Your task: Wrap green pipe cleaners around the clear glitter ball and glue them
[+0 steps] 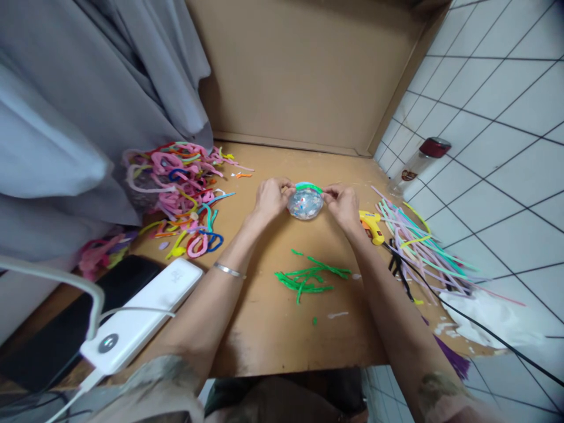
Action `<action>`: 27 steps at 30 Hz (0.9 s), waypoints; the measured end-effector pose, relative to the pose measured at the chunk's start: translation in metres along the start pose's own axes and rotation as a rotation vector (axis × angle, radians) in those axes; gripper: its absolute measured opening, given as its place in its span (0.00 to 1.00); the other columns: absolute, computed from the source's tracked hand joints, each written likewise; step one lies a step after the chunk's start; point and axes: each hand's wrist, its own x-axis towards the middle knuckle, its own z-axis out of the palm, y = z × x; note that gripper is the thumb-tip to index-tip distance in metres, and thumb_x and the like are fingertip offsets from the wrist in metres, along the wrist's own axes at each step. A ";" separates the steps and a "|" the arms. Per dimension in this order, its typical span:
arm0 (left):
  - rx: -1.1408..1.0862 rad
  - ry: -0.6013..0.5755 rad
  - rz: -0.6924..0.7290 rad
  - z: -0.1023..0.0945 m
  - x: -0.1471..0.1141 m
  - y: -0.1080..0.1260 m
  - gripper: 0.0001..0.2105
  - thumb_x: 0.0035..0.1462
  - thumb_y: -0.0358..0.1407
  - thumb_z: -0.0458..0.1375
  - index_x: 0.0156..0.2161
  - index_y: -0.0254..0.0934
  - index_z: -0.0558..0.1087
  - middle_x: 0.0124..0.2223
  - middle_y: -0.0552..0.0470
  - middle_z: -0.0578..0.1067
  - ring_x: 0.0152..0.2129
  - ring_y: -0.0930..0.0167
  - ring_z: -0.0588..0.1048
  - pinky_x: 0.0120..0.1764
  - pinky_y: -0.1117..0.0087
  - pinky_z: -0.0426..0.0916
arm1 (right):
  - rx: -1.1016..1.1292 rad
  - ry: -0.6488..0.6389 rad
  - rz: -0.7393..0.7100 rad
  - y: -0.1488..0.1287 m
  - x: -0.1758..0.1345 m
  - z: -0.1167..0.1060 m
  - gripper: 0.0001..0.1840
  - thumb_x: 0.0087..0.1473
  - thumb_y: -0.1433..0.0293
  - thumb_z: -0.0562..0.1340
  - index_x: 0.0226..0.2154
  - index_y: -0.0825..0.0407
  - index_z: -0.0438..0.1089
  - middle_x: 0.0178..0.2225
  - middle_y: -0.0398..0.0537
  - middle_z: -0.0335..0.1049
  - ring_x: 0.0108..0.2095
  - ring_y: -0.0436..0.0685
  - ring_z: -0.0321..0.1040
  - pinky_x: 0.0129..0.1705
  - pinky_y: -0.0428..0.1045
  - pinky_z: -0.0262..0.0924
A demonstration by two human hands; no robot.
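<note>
A round, see-through bluish piece with small coloured specks [305,205] is in front of me above the wooden table. Along its far rim curves a short green pipe cleaner [311,187], with a light blue strip beside it. My left hand [273,198] pinches at the left end of this rim, fingers closed. From the other side, my right hand [342,205] pinches the right end of the green pipe cleaner. The fingertips partly hide both ends. Nearer to me lies a loose pile of cut green pipe cleaner pieces [311,276].
A tangled heap of colourful pipe cleaners [176,182] fills the left. Near it are a white power bank [143,314] and a black flat object [83,317]. To the right lie a yellow glue gun [372,227], straight pipe cleaners [423,247], a red-capped bottle [418,167] and white tissue [484,314].
</note>
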 end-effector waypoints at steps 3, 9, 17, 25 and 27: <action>-0.019 -0.018 -0.009 0.000 0.000 0.000 0.11 0.55 0.36 0.57 0.40 0.36 0.80 0.39 0.45 0.81 0.38 0.64 0.77 0.45 0.64 0.69 | -0.007 -0.017 0.017 0.002 0.000 0.002 0.10 0.49 0.70 0.62 0.33 0.49 0.80 0.34 0.50 0.79 0.33 0.57 0.71 0.39 0.52 0.62; -0.047 -0.029 -0.028 0.001 0.000 -0.002 0.11 0.55 0.35 0.57 0.39 0.35 0.80 0.38 0.45 0.81 0.36 0.65 0.78 0.43 0.66 0.69 | -0.006 -0.039 0.033 0.004 -0.002 0.004 0.11 0.50 0.71 0.61 0.34 0.49 0.80 0.37 0.51 0.80 0.35 0.58 0.73 0.41 0.53 0.63; -0.085 -0.027 -0.039 0.002 0.000 -0.001 0.11 0.53 0.36 0.58 0.37 0.35 0.81 0.35 0.46 0.81 0.33 0.66 0.77 0.40 0.67 0.69 | 0.041 -0.045 0.053 0.011 -0.001 0.009 0.12 0.51 0.70 0.61 0.36 0.51 0.80 0.36 0.52 0.80 0.35 0.58 0.74 0.40 0.52 0.64; -0.184 -0.086 -0.009 -0.005 0.002 -0.005 0.12 0.52 0.34 0.56 0.34 0.29 0.81 0.30 0.48 0.79 0.29 0.68 0.74 0.36 0.70 0.66 | 0.056 -0.033 0.087 0.016 0.001 0.016 0.14 0.52 0.71 0.60 0.39 0.53 0.79 0.36 0.51 0.80 0.34 0.57 0.74 0.39 0.50 0.65; -0.207 -0.087 -0.021 -0.005 0.003 -0.007 0.11 0.51 0.34 0.57 0.32 0.30 0.81 0.29 0.49 0.79 0.28 0.69 0.74 0.36 0.70 0.66 | 0.048 -0.035 0.071 0.016 0.001 0.016 0.14 0.52 0.71 0.59 0.39 0.53 0.79 0.36 0.51 0.80 0.35 0.57 0.74 0.40 0.51 0.65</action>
